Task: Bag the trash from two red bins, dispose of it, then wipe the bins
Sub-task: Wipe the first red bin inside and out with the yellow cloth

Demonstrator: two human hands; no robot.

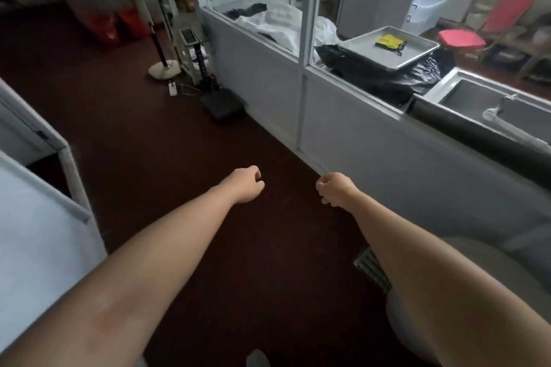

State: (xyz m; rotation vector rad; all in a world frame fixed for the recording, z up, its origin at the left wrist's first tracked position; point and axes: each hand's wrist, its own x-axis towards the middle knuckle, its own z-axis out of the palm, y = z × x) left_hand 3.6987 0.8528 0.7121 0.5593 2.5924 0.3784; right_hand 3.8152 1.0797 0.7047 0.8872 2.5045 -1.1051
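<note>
Two red bins (pixel 119 24) stand blurred on the dark red floor at the far left, beside a fan stand. Both of my arms stretch forward over the floor. My left hand (pixel 249 185) hangs with loosely curled fingers and holds nothing. My right hand (pixel 335 189) is a short way to its right, also loosely curled and holding nothing. Both hands are far from the bins. A black trash bag (pixel 387 74) lies behind the glass partition on the right, under a metal tray.
A white glass partition (pixel 268 74) runs along the right. A fan base (pixel 164 68), a cable and a black box (pixel 223 106) sit on the floor by it. White furniture (pixel 35 217) stands at the left. A metal tray (pixel 387 48) holds a yellow packet.
</note>
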